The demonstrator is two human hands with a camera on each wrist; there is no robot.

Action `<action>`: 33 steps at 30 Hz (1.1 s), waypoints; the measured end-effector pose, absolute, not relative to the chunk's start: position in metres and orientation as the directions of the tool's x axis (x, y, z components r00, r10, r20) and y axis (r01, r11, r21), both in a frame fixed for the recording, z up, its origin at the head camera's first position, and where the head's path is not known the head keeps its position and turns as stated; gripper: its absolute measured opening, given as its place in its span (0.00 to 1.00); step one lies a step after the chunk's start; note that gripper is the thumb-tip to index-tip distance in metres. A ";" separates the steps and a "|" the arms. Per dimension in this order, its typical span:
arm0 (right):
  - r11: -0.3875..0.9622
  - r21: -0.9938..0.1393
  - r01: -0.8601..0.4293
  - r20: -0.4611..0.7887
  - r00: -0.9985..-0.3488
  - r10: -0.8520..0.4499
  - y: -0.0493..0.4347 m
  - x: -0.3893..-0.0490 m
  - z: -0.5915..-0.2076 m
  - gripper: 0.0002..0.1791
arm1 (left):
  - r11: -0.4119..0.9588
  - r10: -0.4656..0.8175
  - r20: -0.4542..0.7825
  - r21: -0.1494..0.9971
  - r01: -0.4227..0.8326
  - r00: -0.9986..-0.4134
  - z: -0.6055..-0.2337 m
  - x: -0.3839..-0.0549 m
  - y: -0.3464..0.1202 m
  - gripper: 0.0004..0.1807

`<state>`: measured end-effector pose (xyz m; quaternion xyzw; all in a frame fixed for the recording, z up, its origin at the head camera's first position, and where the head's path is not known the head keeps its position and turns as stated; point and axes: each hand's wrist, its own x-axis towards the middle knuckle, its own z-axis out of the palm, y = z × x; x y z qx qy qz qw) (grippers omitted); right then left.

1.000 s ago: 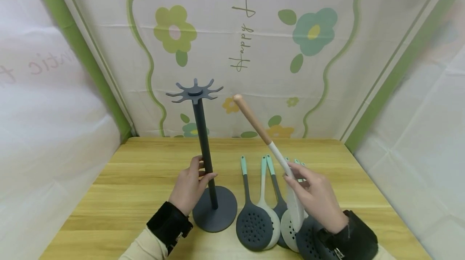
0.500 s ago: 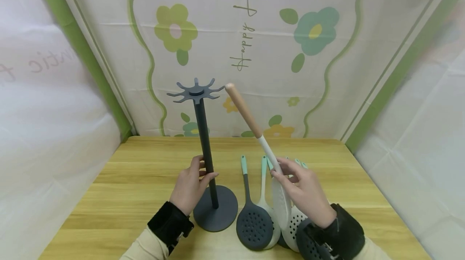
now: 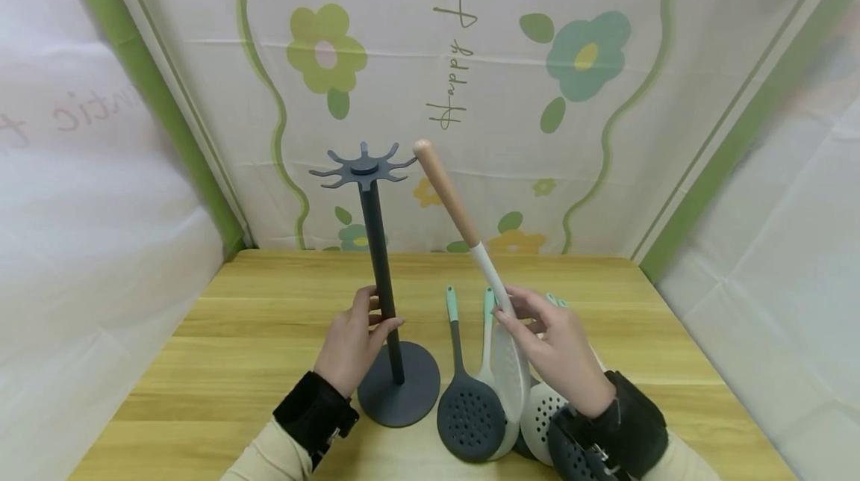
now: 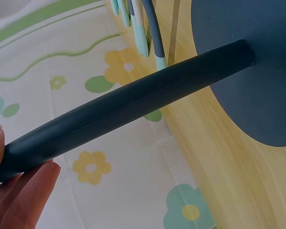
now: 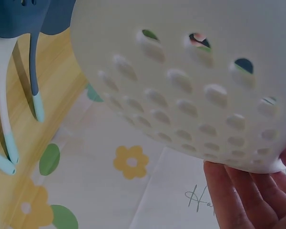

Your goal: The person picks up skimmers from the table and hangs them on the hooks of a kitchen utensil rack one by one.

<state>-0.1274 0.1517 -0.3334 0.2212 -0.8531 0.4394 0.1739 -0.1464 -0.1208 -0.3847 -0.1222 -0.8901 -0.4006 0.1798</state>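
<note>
Tilted above the table [image 3: 228, 346], short of its far edge, your white skimmer [image 3: 487, 266] is pinched near its head by your right hand [image 3: 558, 350], leaving its handle [image 3: 449, 193] free beside the rack [image 3: 378, 242]. Your left hand [image 3: 349, 340] curls round the post, likely steadying it.

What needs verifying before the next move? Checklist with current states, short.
Assuming hanging the skimmer is next, which seems likely:
1. Stand steadied: ok, left hand holds its pole.
2. Base flat on the table: ok, looks level in the head view.
3. Skimmer secure in right hand: ok, pinched, wooden handle up.
4. Hooks free: ok, no utensil hangs there.
5. Handle tip touching a hook: cannot tell, they overlap in the head view.
6. Hanging hole in the handle: cannot tell, none visible.
</note>
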 end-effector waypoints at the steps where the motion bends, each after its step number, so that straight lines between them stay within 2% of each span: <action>1: 0.513 -0.674 -0.531 0.491 -0.842 -0.226 0.151 -0.127 -0.333 0.17 | 0.649 0.070 0.413 0.672 0.356 -0.908 -0.385 -0.146 -0.121 0.28; 22: 0.452 -0.666 -0.593 0.517 -0.804 -0.294 0.134 -0.138 -0.338 0.18 | 0.651 0.068 0.409 0.673 0.351 -0.910 -0.384 -0.147 -0.120 0.26; 33: 0.417 -0.735 -0.535 0.434 -0.843 -0.317 0.122 -0.142 -0.344 0.18 | 0.656 0.068 0.433 0.659 0.367 -0.899 -0.385 -0.148 -0.120 0.27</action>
